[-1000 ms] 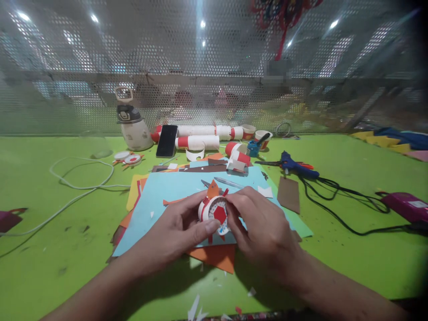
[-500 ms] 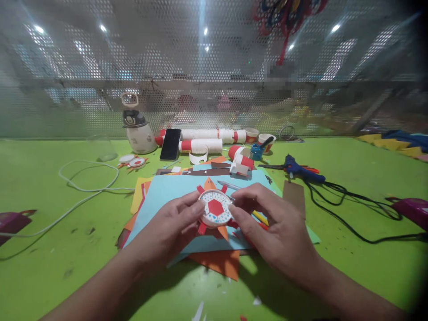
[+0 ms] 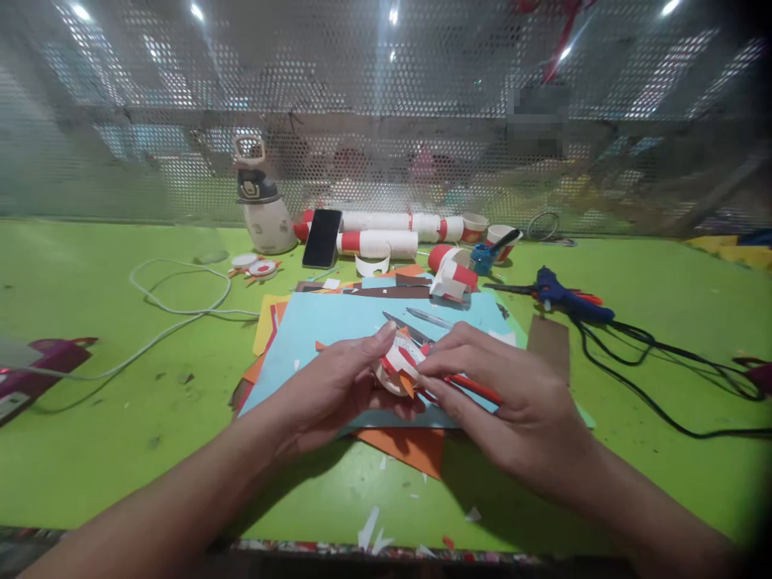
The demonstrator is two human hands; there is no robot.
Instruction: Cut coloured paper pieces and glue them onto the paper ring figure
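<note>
A small paper turtle [image 3: 391, 379], with a white cup-like rim, red legs and orange paper points, is held over a light blue sheet [image 3: 326, 322]. My left hand [image 3: 334, 374] grips it from the left, thumb on top and fingers beneath. From the right, my right hand [image 3: 512, 394] pinches its edge near a red leg between thumb and forefinger. The turtle is tilted, and its patterned top shows only in part. Just behind it lie two pens [image 3: 428, 318] on the blue sheet. A red pencil-like stick [image 3: 476, 389] is partly under my right hand.
A blue glue gun [image 3: 567, 297] with a black cord rests at right. Behind the sheets are red-and-white paper cups [image 3: 455, 269], a phone [image 3: 322, 239] and a bottle [image 3: 265, 221]. Two more paper turtles [image 3: 263, 268] and a white cable [image 3: 174, 310] lie at left.
The turtle has been tipped from patterned face up to a tilt, and my right fingers have closed on its edge. The camera view has shifted, showing the table's near edge.
</note>
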